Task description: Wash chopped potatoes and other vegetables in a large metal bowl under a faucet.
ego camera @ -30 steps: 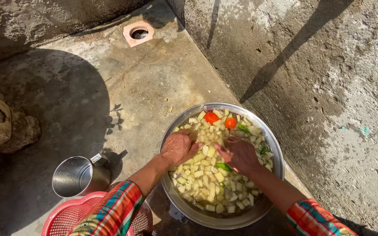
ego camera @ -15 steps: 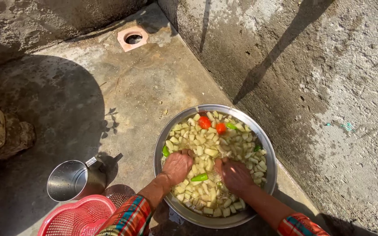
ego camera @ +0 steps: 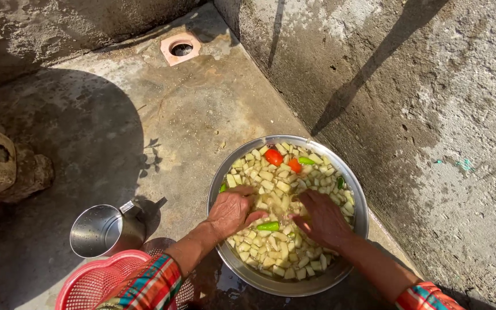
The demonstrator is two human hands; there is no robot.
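Observation:
A wide steel bowl (ego camera: 358, 194) stands on the concrete floor, full of water and pale chopped vegetable pieces (ego camera: 271, 178). Two small red tomatoes (ego camera: 274, 157) float at the far side and a green chilli (ego camera: 268, 226) lies between my hands. My left hand (ego camera: 231, 209) rests palm down in the near left of the bowl, fingers curled into the pieces. My right hand (ego camera: 324, 217) lies in the near right, fingers spread over the pieces. Both sleeves are striped in bright colours.
A steel jug (ego camera: 103, 231) stands left of the bowl, and a red plastic sieve basket (ego camera: 92, 282) sits at the bottom left. A floor drain (ego camera: 181, 48) lies at the far corner. A rough concrete wall (ego camera: 431, 103) runs close along the right.
Both hands have kept sweeping through the pieces, first drawing back toward me, now sitting slightly farther in. The green chilli has drifted between them, and the tomatoes have shifted a little.

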